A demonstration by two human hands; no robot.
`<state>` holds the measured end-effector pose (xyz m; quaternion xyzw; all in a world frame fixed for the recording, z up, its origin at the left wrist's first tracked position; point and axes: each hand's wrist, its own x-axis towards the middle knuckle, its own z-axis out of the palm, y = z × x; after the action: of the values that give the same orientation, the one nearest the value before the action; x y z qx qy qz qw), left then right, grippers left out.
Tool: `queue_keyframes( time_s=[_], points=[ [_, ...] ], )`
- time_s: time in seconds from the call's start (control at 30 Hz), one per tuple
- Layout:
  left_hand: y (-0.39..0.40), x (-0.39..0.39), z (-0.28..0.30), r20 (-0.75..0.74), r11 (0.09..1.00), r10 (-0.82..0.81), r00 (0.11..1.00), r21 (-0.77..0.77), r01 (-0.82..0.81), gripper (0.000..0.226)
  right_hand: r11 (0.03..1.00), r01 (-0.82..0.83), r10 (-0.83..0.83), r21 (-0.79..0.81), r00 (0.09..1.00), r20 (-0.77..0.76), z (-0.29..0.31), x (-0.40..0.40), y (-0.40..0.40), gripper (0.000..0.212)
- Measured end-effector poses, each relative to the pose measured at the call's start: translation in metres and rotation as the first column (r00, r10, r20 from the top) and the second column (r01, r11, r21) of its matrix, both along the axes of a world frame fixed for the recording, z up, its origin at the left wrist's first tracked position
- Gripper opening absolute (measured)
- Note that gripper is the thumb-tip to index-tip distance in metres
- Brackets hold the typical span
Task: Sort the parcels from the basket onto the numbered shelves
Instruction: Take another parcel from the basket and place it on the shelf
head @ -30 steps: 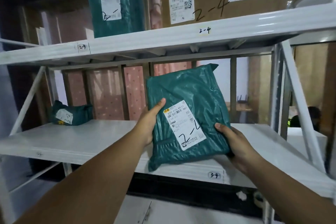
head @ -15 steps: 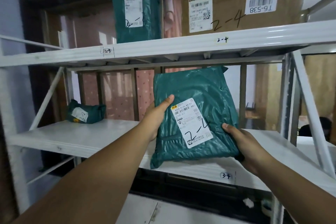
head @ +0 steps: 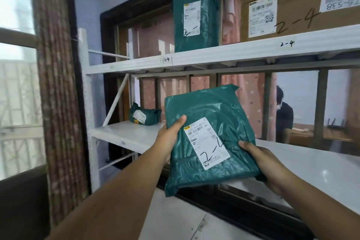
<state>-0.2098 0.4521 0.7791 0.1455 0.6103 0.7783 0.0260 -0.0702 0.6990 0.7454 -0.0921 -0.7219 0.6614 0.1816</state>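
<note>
green parcel (head: 210, 136) in two hands, three parcels shelved

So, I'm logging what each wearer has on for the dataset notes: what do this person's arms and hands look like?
Both forearms are bare as far as the picture shows, with no sleeves in view. The left hand and the right hand wear no gloves, and no rings, watch or wristband are visible.

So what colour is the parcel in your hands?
Dark green plastic parcel with a white label, clearest in the head view.
</note>
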Motion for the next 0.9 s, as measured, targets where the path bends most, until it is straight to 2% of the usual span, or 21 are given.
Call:
queue_keyframes(
  time_s=[0.1, 0.27, 0.37, 0.5, 0.57, 0.77, 0.9],
  points=[
    [-0.025, 0.010, -0.001, -0.004, 0.999, 0.039, 0.999, -0.006, -0.039, 0.068, 0.999, -0.038, 0.037, 0.036, 0.999, 0.026, 0.003, -0.004, -0.018, 0.072],
    [-0.061, 0.024, 0.001, 0.008, 0.992, 0.126, 0.992, -0.014, -0.126, 0.061, 0.993, -0.105, 0.104, 0.051, 0.994, 0.026, 0.005, -0.008, -0.046, 0.061],
    [-0.078, 0.031, 0.005, 0.012, 0.987, 0.158, 0.987, -0.007, -0.158, 0.065, 0.990, -0.129, 0.129, 0.054, 0.992, 0.008, 0.012, -0.009, -0.060, 0.051],
    [-0.093, 0.037, 0.014, -0.002, 0.984, 0.181, 0.983, 0.000, -0.181, 0.063, 0.984, -0.164, 0.165, 0.076, 0.986, -0.004, 0.021, -0.012, -0.072, 0.068],
    [-0.097, 0.039, 0.017, -0.012, 0.981, 0.191, 0.981, -0.003, -0.192, 0.061, 0.982, -0.164, 0.164, 0.099, 0.986, 0.004, 0.025, -0.012, -0.075, 0.070],
    [-0.095, 0.039, 0.035, -0.066, 0.985, 0.173, 0.983, 0.010, -0.173, 0.071, 0.982, -0.149, 0.156, 0.118, 0.986, -0.055, 0.039, -0.007, -0.073, 0.042],
    [-0.084, 0.048, 0.067, -0.172, 0.981, 0.194, 0.966, 0.028, -0.192, 0.064, 0.982, -0.129, 0.148, 0.139, 0.980, -0.136, 0.062, 0.005, -0.065, 0.034]
  ],
)
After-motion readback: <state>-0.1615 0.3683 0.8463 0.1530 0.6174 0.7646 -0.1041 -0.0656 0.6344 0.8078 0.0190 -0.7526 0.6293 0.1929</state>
